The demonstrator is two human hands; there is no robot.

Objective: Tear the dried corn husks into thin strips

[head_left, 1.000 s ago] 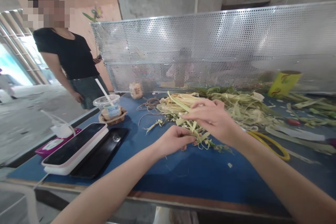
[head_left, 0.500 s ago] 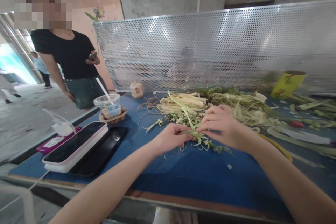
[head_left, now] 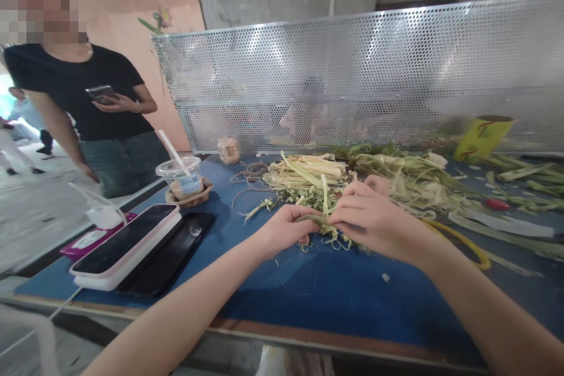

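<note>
My left hand [head_left: 286, 228] and my right hand [head_left: 372, 214] meet over the blue table, both closed in a pinch. Between their fingertips is a pale green plant strip [head_left: 325, 195], one end sticking up. Thin curly shreds [head_left: 335, 241] hang or lie just below the fingers. Behind my hands lie a heap of small green plant bits [head_left: 302, 195] and a bundle of pale yellow strips [head_left: 317, 169]. To the right of my right hand spreads a pile of dried husk-like leaves [head_left: 412, 185].
Left on the blue table [head_left: 282, 299] are a white-cased phone [head_left: 127, 241], a black phone [head_left: 170, 255] and a cup with a straw [head_left: 181, 181]. A perforated metal screen [head_left: 264, 82] stands behind. A person [head_left: 83, 94] holding a phone stands at left.
My fingers have drawn closer together, and the raised strip end looks shorter and more upright. The standing person has come nearer, toward the left edge, with the phone lifted across the body.
</note>
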